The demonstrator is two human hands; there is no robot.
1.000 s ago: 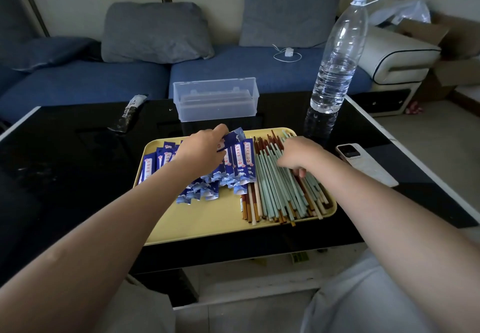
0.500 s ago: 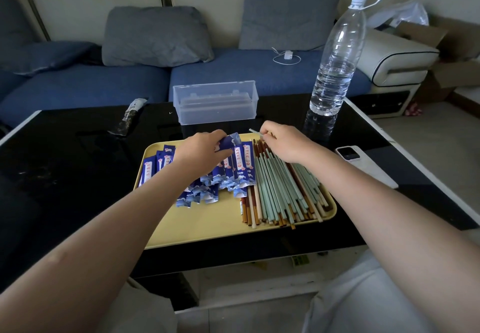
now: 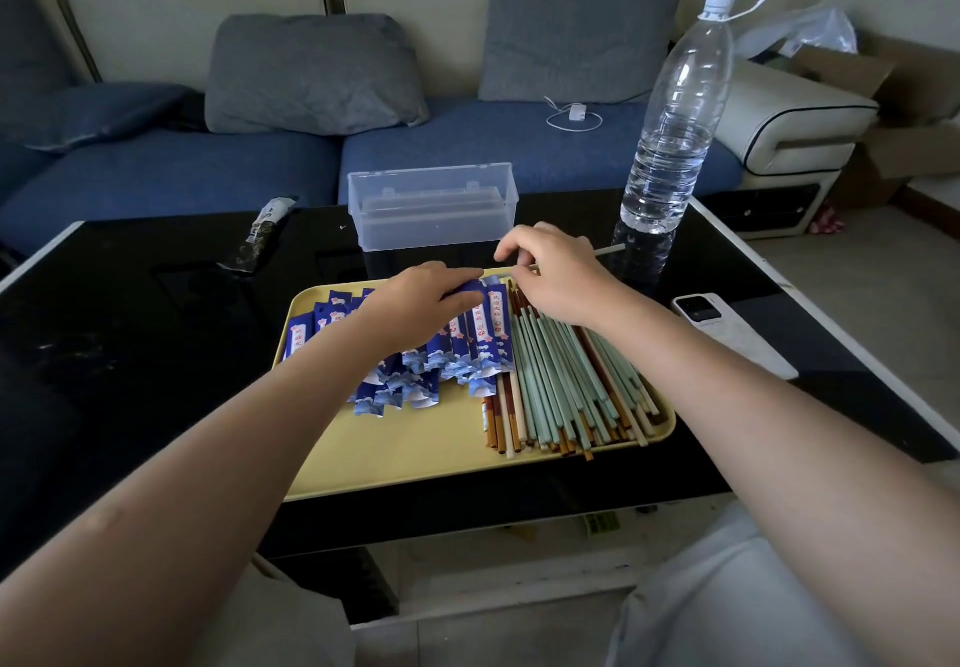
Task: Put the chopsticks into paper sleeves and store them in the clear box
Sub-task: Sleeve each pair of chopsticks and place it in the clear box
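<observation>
Two hands work over the yellow tray [image 3: 395,458] at the near edge of the black table [image 3: 130,313]. Loose chopsticks [image 3: 566,396], mostly pale green with some brown and cream, lie heaped on the tray's right half; blue printed paper sleeves [image 3: 457,354] are fanned on its left-centre. Left hand [image 3: 415,307] rests on the sleeves, fingers curled onto one at the fan's far end, apparently pinching it. Right hand [image 3: 556,271] pinches a pale chopstick [image 3: 609,250] lifted above the pile, its tip poking out toward the water bottle [image 3: 670,131].

Step looks like pairing and loading: pull one sleeve free, hold its mouth open, feed the stick tips in straight so the paper doesn't crumple.

Clear box [image 3: 431,214] sits beyond the tray, open-topped, no sleeved chopsticks visible inside. Phone [image 3: 727,333] lies right of the tray.
</observation>
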